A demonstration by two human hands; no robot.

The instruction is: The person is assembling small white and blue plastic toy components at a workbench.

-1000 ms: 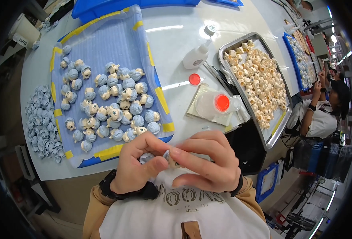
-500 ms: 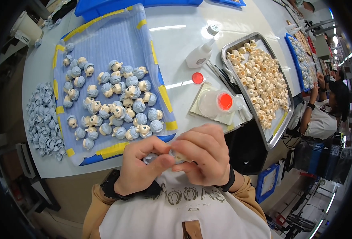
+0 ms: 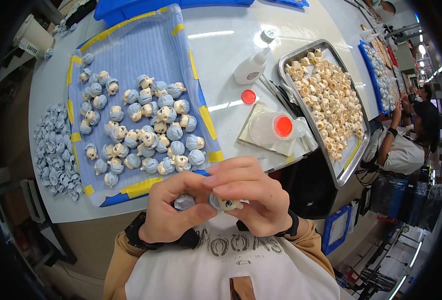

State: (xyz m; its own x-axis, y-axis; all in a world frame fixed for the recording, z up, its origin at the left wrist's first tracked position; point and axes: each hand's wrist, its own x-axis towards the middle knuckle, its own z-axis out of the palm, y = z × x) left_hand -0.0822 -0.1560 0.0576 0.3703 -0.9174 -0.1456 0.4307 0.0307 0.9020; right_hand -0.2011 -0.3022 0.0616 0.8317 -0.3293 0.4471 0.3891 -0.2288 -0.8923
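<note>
Over my lap, at the near table edge, both hands meet with their fingertips close together. My right hand (image 3: 261, 197) pinches a small cream doll head (image 3: 228, 204) with a painted eye showing. A light-blue hair piece (image 3: 214, 201) sits against its left side, by my left thumb. Within the curled fingers of my left hand (image 3: 163, 212) lies another light-blue hair piece (image 3: 184, 202). Fingers partly hide the doll head and how far the two parts fit together. Beyond my hands, several blue-haired doll heads (image 3: 167, 115) lie on a blue cloth-lined tray (image 3: 131, 60) edged with yellow tape.
Left of the tray is a heap of loose blue hair pieces (image 3: 56, 150). To the right stand a white squeeze bottle (image 3: 251, 69), a red-topped jar (image 3: 263, 131), tweezers (image 3: 281, 95) and a metal tray (image 3: 348, 175) of hollow cream heads. A co-worker (image 3: 401, 150) sits at far right.
My hands have shifted slightly and loosened, the right fingers lifting. More of the doll head's face and of the hair piece in my left hand now shows.
</note>
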